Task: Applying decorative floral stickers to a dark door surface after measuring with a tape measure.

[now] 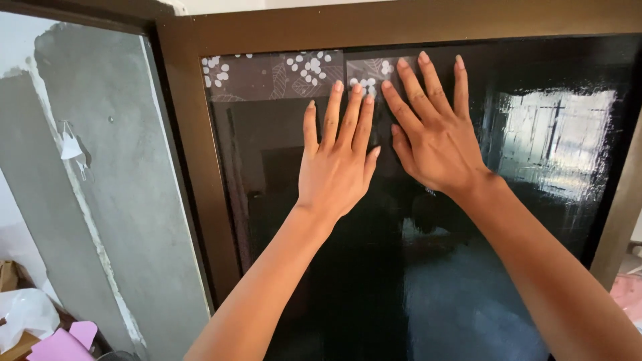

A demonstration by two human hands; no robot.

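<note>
from the head camera, looking along both forearms: the left hand lies flat on the dark glossy film sheet covering the window pane, fingers straight and close together, gripping nothing. the right hand is flat beside it, fingers spread a little wider, also holding nothing; its thumb sits just beside the left hand's thumb, near touching, though i cannot tell if they meet.

above the left fingertips, and partly under the right ones, runs a brown patterned strip with white dots and leaf outlines along the top of the pane. the dark brown window frame stands well out to the left of the left hand's little finger, and crosses above all the fingertips. beyond it, further left, is a rough grey plastered wall. to the right of the right hand's fingers the film shows a bright rippled reflection.

to my eye the step in hand is pressing the film down near its top edge. the next move, i'd judge, calls for even palm pressure worked outward and downward from where the fingers rest, so the rippled areas lie flat without dragging the sheet askew.
</note>
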